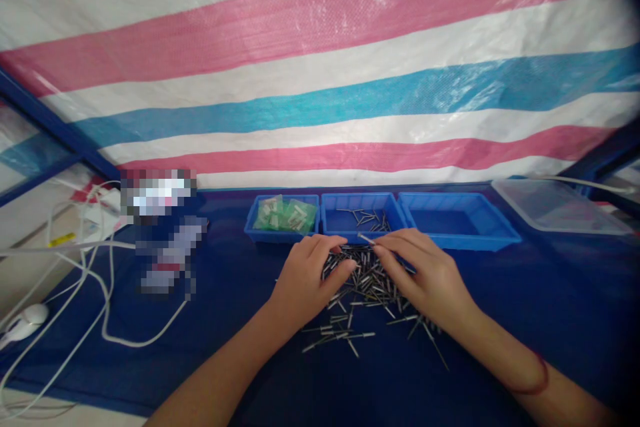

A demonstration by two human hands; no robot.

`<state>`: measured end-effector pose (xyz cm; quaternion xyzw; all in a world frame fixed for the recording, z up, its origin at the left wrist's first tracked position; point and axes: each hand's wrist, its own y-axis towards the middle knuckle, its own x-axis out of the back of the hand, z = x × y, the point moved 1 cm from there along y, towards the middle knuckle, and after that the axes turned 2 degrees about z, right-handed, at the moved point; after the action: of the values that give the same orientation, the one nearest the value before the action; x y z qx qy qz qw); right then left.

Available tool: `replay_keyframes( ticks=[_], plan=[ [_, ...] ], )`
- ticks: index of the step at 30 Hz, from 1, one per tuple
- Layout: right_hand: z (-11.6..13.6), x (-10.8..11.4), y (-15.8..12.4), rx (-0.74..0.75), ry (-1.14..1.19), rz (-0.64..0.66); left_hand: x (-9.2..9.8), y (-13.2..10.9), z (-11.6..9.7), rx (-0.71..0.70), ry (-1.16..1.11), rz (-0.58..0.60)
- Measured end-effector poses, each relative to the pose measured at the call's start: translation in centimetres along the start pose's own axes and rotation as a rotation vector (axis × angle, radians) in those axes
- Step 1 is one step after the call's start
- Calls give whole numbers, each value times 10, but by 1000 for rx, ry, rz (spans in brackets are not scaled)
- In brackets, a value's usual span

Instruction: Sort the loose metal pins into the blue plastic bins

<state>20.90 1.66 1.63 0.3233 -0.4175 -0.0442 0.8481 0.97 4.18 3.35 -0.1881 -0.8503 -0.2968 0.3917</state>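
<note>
Metal-pin pile (369, 280) partly behind right hand (431, 275)

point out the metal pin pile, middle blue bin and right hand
Metal pin pile (373, 283), head view, middle of heap
Middle blue bin (357, 201), head view, inner back wall
Right hand (433, 268), head view, back of hand

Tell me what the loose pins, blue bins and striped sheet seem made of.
Loose pins: probably metal, grey with small bright glints. Blue bins: likely moulded plastic, smooth with slight sheen and ribbed walls. Striped sheet: apparently woven plastic, glossy; creases catch light.
</note>
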Motion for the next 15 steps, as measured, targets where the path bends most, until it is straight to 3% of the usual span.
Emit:
replay_keyframes(
  ticks=[6,15],
  plan=[
    [-25,-3,13,-23,-364,-76,-3,2,14,-38,125,108],
    [5,-2,-16,-67,-84,-6,-3,4,17,-125,167,208]
  ],
)
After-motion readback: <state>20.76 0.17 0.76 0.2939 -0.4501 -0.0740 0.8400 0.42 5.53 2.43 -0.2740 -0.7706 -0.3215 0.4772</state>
